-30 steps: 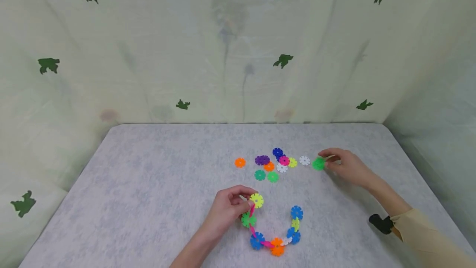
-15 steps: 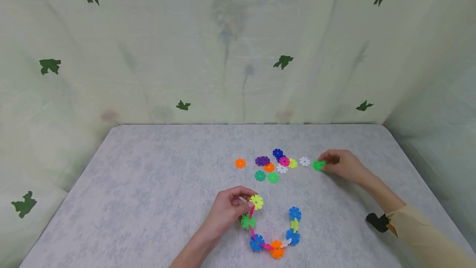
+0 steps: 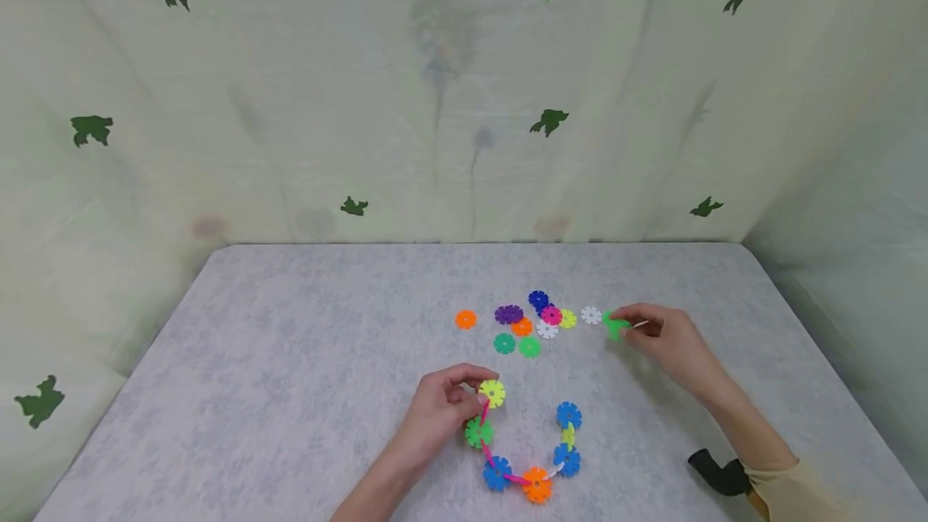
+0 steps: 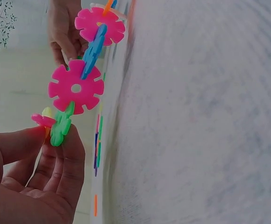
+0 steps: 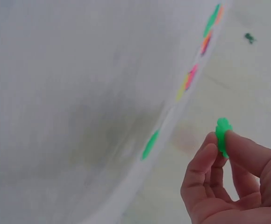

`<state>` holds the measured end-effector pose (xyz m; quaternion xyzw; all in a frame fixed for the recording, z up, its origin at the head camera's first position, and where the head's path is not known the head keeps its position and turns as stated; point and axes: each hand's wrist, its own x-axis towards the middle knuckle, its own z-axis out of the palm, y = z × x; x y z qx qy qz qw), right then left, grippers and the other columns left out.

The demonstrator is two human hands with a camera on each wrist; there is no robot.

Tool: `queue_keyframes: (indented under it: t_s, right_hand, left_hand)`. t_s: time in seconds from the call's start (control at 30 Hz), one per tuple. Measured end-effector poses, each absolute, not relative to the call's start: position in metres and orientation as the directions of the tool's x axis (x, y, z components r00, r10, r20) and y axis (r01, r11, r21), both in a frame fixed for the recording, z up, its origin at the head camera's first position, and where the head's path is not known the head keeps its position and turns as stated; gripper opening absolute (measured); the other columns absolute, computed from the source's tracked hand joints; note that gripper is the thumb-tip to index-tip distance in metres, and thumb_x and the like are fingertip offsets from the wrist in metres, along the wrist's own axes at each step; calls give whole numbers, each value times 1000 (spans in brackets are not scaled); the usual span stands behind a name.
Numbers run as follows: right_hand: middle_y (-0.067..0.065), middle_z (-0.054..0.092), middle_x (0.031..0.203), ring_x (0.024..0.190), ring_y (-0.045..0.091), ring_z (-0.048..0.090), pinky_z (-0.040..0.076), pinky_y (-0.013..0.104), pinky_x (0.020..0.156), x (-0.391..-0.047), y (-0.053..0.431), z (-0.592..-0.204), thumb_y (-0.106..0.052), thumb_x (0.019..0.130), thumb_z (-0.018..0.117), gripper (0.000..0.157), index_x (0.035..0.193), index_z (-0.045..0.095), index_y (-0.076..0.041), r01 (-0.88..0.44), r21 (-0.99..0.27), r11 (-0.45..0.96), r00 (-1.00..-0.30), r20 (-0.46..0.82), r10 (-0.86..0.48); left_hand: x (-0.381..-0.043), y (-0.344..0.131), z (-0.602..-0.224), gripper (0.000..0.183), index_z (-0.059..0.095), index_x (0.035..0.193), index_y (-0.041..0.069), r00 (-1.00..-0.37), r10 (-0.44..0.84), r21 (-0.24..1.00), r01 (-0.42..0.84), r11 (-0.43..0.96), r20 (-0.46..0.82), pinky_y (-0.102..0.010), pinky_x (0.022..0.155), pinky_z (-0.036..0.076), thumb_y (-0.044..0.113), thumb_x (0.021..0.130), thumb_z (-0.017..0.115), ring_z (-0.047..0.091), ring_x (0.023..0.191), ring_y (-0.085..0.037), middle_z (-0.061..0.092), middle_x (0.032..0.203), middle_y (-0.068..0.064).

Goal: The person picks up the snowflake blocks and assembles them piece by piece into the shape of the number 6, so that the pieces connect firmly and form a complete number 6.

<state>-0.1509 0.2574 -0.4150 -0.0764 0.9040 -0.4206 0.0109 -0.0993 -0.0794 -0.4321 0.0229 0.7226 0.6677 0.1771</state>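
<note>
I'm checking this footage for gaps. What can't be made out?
Head: lower navy disc, mostly covered by pink disc.
Left wrist: far end of chain, cut off by top edge.
Right wrist: shapes of loose discs, blurred and nearly edge-on; part of held disc, behind right hand's thumb.

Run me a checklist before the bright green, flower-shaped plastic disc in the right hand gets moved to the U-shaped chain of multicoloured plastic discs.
1. Right hand pinches the held green disc: ok.
2. Left hand pinches the chain: ok.
3. Notched yellow plastic disc at the chain's left end shows beyond the fingers: ok.
4. Held green disc up against the chain: not ok; they are apart.
5. Slots of held green disc and yellow disc lined up: cannot tell; fingers cover part of the green one.
</note>
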Motion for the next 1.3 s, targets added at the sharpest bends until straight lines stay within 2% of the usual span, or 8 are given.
queue_keyframes:
  t_s: [0.2, 0.4, 0.57, 0.73, 0.9, 1.07, 1.3]
  right_hand:
    - [6, 67, 104, 85, 20, 61, 54, 24, 69, -120, 219, -403, -5, 91, 69, 27, 118, 68, -6, -96, -792, 603, -994, 51, -92]
    - [6, 65, 99, 86, 20, 61, 55, 25, 72, -101, 190, -393, -6, 90, 71, 20, 110, 68, -7, -69, -884, 463, -997, 48, -56]
    - [6, 65, 101, 88, 24, 64, 56, 29, 76, -94, 171, -393, -8, 91, 70, 17, 108, 68, -10, -67, -933, 354, -996, 44, -74]
    - [6, 69, 97, 87, 32, 66, 57, 38, 76, -91, 155, -399, -11, 91, 72, 19, 109, 70, -9, -5, -963, 269, -992, -29, -120]
    - [7, 69, 93, 84, 32, 68, 58, 37, 75, -89, 144, -406, -12, 89, 74, 18, 105, 71, -7, 26, -970, 242, -985, -65, -157]
    - [6, 68, 92, 85, 27, 68, 57, 30, 75, -87, 136, -410, -6, 88, 73, 12, 99, 69, -9, 3, -967, 254, -988, -41, -146]
    - [1, 68, 94, 87, 21, 66, 55, 26, 79, -88, 132, -412, -4, 88, 72, 14, 96, 70, -15, -27, -953, 302, -985, -27, -172]
  left_hand:
    - [-99, -80, -432, 29, 69, 116, 4, -939, 277, 977, -181, 110, -205, -20, 49, 35, -2, 87, 64, 39, 56, -13, 58, 99, -9]
    - [-98, -79, -431, 28, 67, 112, 4, -937, 296, 982, -160, 103, -184, -20, 54, 39, -6, 87, 58, 44, 57, -15, 58, 98, -9]
    - [-98, -78, -432, 25, 67, 108, 7, -939, 313, 987, -109, 122, -142, -20, 54, 41, -5, 89, 57, 48, 59, -15, 60, 96, -10]
    - [-98, -77, -431, 23, 68, 111, 5, -943, 304, 984, -92, 150, -134, -20, 54, 42, -2, 91, 59, 50, 60, -16, 62, 97, -9]
    - [-97, -76, -428, 25, 69, 111, 3, -948, 284, 981, -97, 167, -142, -22, 56, 47, -3, 90, 58, 55, 63, -16, 64, 95, -8]
    - [-96, -75, -424, 26, 68, 113, 1, -943, 288, 982, -129, 137, -164, -22, 58, 48, -3, 90, 58, 56, 65, -15, 65, 94, -8]
    - [-94, -75, -424, 26, 67, 117, 0, -926, 345, 988, -125, 95, -151, -19, 55, 42, -1, 92, 59, 51, 62, -14, 63, 81, -6]
